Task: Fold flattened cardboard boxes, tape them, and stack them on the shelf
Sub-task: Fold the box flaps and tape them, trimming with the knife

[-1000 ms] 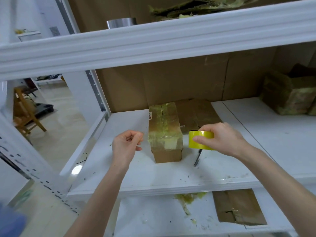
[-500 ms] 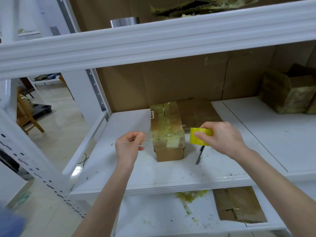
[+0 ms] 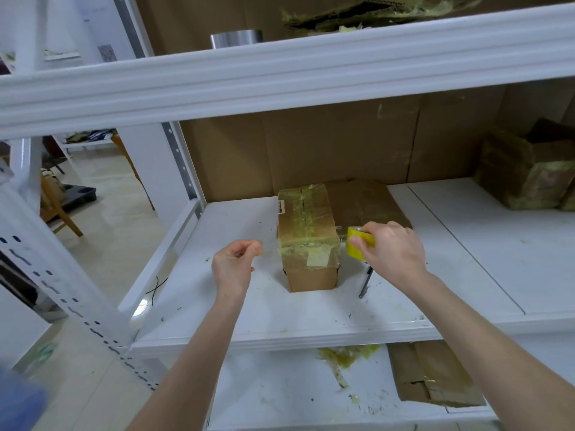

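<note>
A small folded cardboard box (image 3: 306,237) covered in yellowish tape stands on the white middle shelf (image 3: 311,318). My right hand (image 3: 392,247) grips a yellow tape roll (image 3: 357,245) just right of the box. My left hand (image 3: 235,264) is to the left of the box, thumb and fingers pinched together on a thin clear strip of tape (image 3: 270,247) that stretches across the box top toward the roll. A flattened cardboard piece (image 3: 367,203) lies behind the box on the right.
A dark pen-like tool (image 3: 365,283) lies on the shelf under my right hand. Taped boxes (image 3: 525,172) sit at the far right. The lower shelf holds flat cardboard (image 3: 432,374) and tape scraps (image 3: 345,356). A metal cylinder (image 3: 236,38) stands on the top shelf.
Both hands have moved a little farther in and apart along the box; the roll is now tilted and closer to the box's right edge, with tape drawn across the top.
</note>
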